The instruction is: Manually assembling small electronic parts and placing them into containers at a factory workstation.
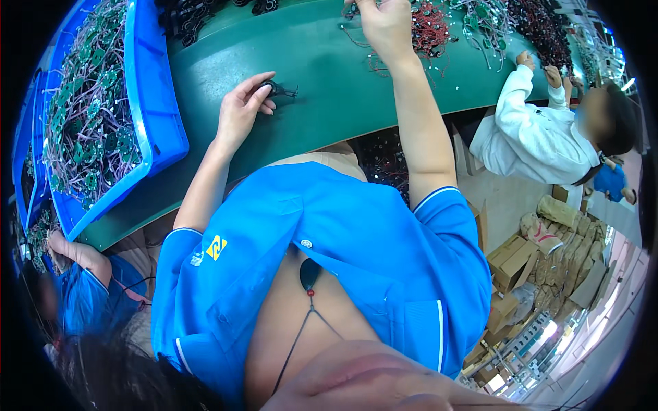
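My left hand [245, 104] is over the green table [315, 61], its thumb and fingers pinching a small black part [275, 88] with thin dark prongs or leads sticking out to the right. My right hand [387, 29] reaches to the far side of the table, its fingertips bent together at the picture's upper edge. Something small and dark shows at those fingertips, partly cut off, and I cannot make out what it is. Just right of this hand lies a pile of red wires with small parts [430, 31].
A blue bin [156, 103] full of green circuit boards with pale wires stands at left. Black parts [188, 20] lie at the far left; more wired boards [485, 27] and dark wires [541, 34] lie right. A person in white [538, 137] works there; another [86, 281] sits left.
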{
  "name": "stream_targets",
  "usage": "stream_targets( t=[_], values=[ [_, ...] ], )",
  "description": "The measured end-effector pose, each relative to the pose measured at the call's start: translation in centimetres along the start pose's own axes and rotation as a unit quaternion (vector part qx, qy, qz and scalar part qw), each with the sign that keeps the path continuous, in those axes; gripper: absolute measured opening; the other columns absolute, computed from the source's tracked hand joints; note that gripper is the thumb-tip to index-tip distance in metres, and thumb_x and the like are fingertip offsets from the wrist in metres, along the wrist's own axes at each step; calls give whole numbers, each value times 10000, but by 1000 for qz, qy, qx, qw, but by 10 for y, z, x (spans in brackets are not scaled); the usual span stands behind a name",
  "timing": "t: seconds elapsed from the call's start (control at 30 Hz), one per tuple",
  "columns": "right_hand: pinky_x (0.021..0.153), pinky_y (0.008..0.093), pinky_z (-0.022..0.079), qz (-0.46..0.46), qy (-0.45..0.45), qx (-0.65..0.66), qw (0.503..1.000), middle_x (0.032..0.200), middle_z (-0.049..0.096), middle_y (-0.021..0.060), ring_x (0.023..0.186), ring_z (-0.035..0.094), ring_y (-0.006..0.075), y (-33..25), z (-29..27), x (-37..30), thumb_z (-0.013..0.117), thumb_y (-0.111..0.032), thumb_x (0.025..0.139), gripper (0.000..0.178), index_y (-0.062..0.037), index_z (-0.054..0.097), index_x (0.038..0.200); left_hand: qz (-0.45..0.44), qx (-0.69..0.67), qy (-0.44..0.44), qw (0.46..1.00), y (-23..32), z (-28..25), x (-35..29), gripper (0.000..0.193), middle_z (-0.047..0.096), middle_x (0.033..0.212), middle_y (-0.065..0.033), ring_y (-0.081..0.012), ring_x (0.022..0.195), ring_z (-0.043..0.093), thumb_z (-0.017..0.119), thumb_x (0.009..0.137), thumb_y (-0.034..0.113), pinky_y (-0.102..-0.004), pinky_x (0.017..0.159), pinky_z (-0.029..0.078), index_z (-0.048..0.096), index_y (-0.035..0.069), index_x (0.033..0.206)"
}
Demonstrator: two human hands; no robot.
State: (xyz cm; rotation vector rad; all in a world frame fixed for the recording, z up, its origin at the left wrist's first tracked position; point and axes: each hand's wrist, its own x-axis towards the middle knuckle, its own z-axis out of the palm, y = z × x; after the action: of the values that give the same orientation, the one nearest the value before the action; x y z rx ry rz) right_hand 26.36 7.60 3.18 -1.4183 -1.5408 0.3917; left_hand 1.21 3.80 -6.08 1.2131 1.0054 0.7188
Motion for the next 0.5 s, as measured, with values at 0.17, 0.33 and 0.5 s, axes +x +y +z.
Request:
stream_targets(
  t=[0.17, 0.33, 0.5],
  values=[
    [545, 249, 397, 58, -125, -134, 981, 761, 596, 49, 626, 522, 126, -12, 20, -39, 597, -223, 897, 150, -79, 628, 869, 44, -47, 26, 998, -1, 8, 1, 238, 623, 842, -77, -116, 676, 598, 549, 920, 39, -208, 634, 513, 597, -6, 1149],
    [470, 241, 359, 29, -29, 29, 999, 636, 560, 11, 518, 466, 95, -4, 17, -41, 579, -155, 921, 130, -50, 606, 850, 46, -15, 17, 999, 0, 4, 0, 250, 633, 856, -81, -121, 686, 613, 541, 925, 43, -213, 645, 519, 601, -4, 1163],
    [517, 244, 390, -58, 28, 156, 986, 689, 593, 35, 562, 506, 122, -67, -4, -34, 567, -99, 921, 59, -47, 595, 930, 33, 0, 25, 999, 0, 1, -2, 264, 645, 879, -90, -132, 718, 637, 532, 930, 44, -221, 671, 528, 594, 0, 1183]
  ],
)
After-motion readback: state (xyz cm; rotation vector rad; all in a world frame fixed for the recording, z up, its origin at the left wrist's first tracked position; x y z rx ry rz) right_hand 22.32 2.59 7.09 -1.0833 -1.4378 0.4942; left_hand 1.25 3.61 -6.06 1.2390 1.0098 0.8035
